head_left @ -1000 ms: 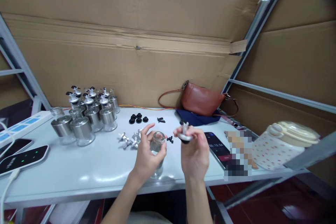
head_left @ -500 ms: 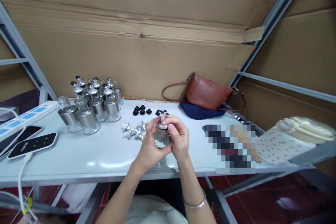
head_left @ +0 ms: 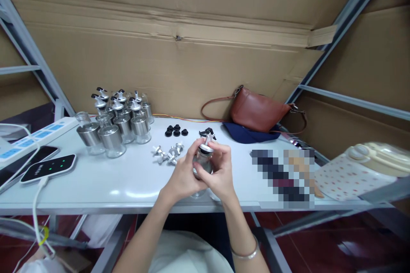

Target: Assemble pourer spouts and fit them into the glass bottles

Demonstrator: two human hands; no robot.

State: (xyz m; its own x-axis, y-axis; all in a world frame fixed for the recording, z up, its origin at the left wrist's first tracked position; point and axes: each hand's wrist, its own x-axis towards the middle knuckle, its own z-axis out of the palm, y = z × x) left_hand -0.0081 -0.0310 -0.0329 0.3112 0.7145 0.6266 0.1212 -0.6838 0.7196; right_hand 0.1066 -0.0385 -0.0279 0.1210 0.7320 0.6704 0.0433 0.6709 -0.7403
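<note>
Near the front edge of the table, both my hands are wrapped around a clear glass bottle [head_left: 201, 167]. On its neck sits a silver pour spout [head_left: 206, 146], tilted slightly. My left hand [head_left: 183, 177] grips the bottle from the left, its fingers up by the spout's rim. From the right, my right hand [head_left: 222, 169] closes on the bottle, thumb across the front and fingertips at the rim. The palms hide much of the lower bottle. Just behind are black flip-top pieces [head_left: 209, 131]. Loose silver spout parts [head_left: 168, 154] lie to the left, with several black stoppers [head_left: 176, 130] beyond.
Several steel-banded bottles [head_left: 112, 140] stand at the back left, some with spouts. Left of them are a power strip [head_left: 38, 138] and a cabled device [head_left: 48, 168]. A brown bag [head_left: 259, 108] rests on a navy cap [head_left: 251, 133]; a dotted container [head_left: 347, 175] stands right.
My right thumb has moved down from beside the spout onto the bottle's front. The view has shifted slightly, and the black pieces behind the bottle show more clearly. Both hands still hold the bottle.
</note>
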